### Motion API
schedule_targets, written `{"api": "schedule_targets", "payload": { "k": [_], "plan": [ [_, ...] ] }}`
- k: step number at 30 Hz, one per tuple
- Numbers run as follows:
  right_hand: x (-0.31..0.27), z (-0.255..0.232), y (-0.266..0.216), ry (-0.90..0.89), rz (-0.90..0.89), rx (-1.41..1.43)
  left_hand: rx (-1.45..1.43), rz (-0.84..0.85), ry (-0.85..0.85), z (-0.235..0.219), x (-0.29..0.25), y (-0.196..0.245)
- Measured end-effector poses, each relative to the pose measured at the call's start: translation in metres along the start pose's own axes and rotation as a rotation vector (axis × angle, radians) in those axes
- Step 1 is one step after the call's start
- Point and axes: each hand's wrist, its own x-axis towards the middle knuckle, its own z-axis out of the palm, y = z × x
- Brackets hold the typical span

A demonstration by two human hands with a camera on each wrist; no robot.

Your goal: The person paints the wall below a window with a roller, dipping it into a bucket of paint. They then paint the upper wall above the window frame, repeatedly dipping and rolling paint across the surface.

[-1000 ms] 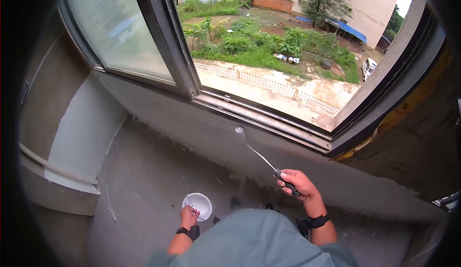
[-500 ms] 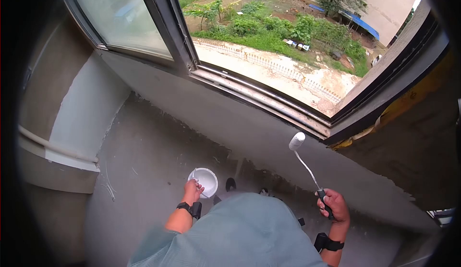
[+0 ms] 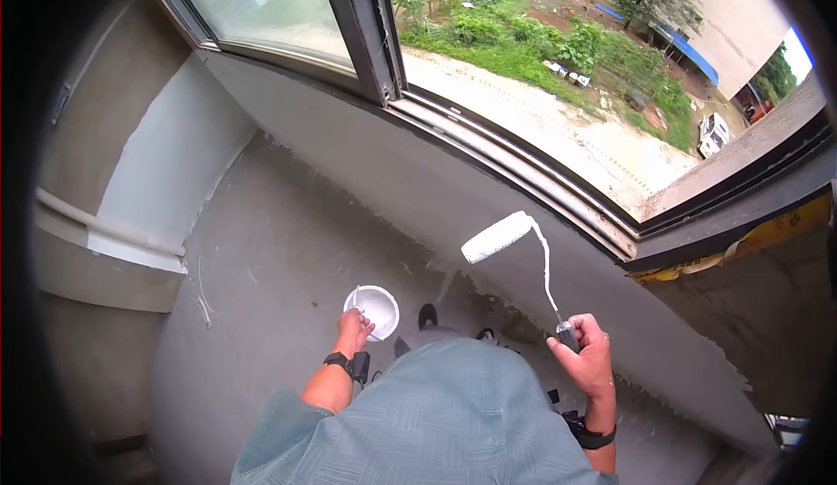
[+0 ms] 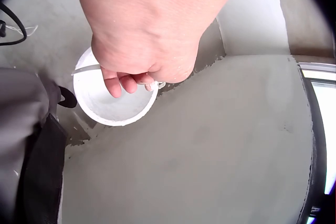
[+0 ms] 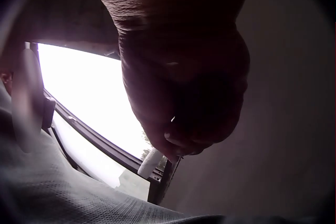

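Observation:
A paint roller with a white sleeve [image 3: 496, 237] and a bent, coated wire frame stands out from my right hand [image 3: 589, 358], whose fingers grip its dark handle [image 3: 568, 337]. The sleeve shows apart from the wall in the head view; in the right wrist view, part of the roller sleeve [image 5: 150, 162] appears beyond the dark hand [image 5: 184, 87]. My left hand [image 3: 355, 329] holds the handle of a white bucket [image 3: 394, 314], its fingers curled over the opening. In the left wrist view the bucket [image 4: 94, 115] hangs under the hand [image 4: 142, 29], with pale white material inside.
A window sill track [image 3: 523, 174] runs diagonally above the grey lower wall [image 3: 349, 153]. At left, a pipe [image 3: 105, 223] crosses a white-coated wall patch [image 3: 157, 162]. Dark shoes [image 3: 427, 316] show on the floor beside the bucket. Torn yellow material [image 3: 697, 263] edges the frame at right.
The roller has left the wall area under the sill, and its sleeve has swung round to point left. My right hand has moved right and turned. The bucket remains in my left hand as the view shifts.

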Motion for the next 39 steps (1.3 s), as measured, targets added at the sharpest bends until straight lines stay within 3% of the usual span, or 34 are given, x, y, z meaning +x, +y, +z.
{"api": "schedule_targets", "payload": {
  "k": [3, 6, 12, 21, 28, 39],
  "plan": [
    [0.013, 0.024, -0.015, 0.170, -0.125, -0.006, -0.028, -0.006, 0.038, -0.010, 0.002, 0.001],
    [0.024, 0.036, -0.009, 0.129, -0.165, -0.136, -0.059, -0.008, 0.055, -0.024, 0.007, -0.002],
    [0.034, 0.038, 0.004, 0.189, -0.162, -0.459, -0.055, -0.024, 0.087, -0.047, 0.025, -0.003],
    [0.048, 0.041, 0.001, 0.214, -0.060, -0.554, -0.091, -0.044, 0.057, -0.045, 0.029, 0.005],
    [0.109, 0.098, -0.018, 0.183, -0.141, -0.513, -0.129, -0.046, 0.066, -0.055, 0.034, 0.010],
    [0.213, 0.211, -0.069, 0.048, -0.109, -0.293, -0.204, -0.042, 0.159, -0.091, 0.032, 0.011]
  ]
}}
